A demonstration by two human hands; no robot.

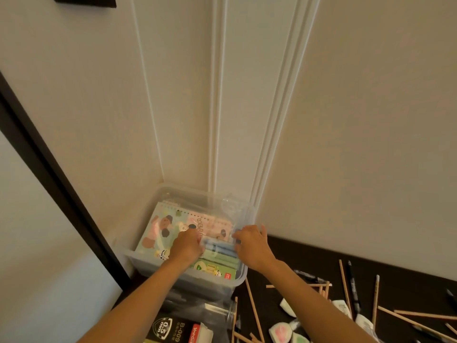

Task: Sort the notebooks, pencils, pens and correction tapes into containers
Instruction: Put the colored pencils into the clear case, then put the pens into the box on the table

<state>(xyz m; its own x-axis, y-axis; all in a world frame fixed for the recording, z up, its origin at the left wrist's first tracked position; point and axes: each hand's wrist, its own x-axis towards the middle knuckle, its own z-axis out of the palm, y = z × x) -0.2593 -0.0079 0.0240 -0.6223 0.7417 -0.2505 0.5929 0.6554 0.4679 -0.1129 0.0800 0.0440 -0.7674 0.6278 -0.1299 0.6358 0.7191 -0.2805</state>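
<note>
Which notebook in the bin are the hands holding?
The blue notebook, between the pink notebook and the green notebook; left hand and right hand grip its ends.

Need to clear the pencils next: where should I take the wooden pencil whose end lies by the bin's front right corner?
Pinch the pencil across its mid-shaft, coming straight down from above. It lies flat on the dark table, its far end close against the clear bin, while bare table flanks its middle, leaving room for fingertips.

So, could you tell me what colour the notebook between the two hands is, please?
The notebook is light blue, best seen in the head view.
</note>
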